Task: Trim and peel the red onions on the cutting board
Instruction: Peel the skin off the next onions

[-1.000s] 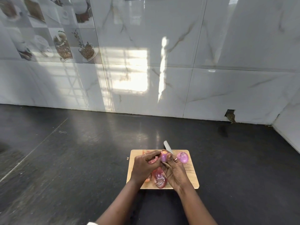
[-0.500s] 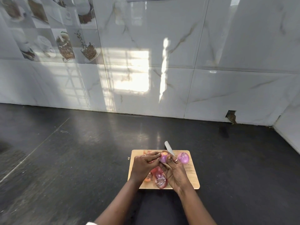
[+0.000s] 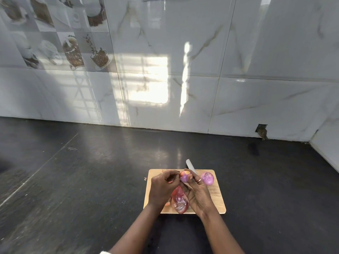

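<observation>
A small wooden cutting board [image 3: 216, 197] lies on the dark counter. Just above it my right hand [image 3: 199, 195] holds a small red onion [image 3: 185, 177] between thumb and fingers. A knife blade [image 3: 190, 166] sticks up from behind that hand's fingers. My left hand [image 3: 162, 187] pinches at the left side of the same onion, where orange skin still shows on top. A peeled purple onion [image 3: 207, 178] sits on the board's far right corner. A heap of red peels [image 3: 180, 201] lies on the board between my wrists.
The black counter [image 3: 82, 180] runs wide to the left and right of the board. A scrap of peel [image 3: 145, 178] lies just off the board's left edge. A glossy tiled wall [image 3: 183, 70] closes the back, with a corner wall [image 3: 326, 149] at the right.
My left fingertips have shifted slightly on the onion's skin. Both hands stay in the same place over the board.
</observation>
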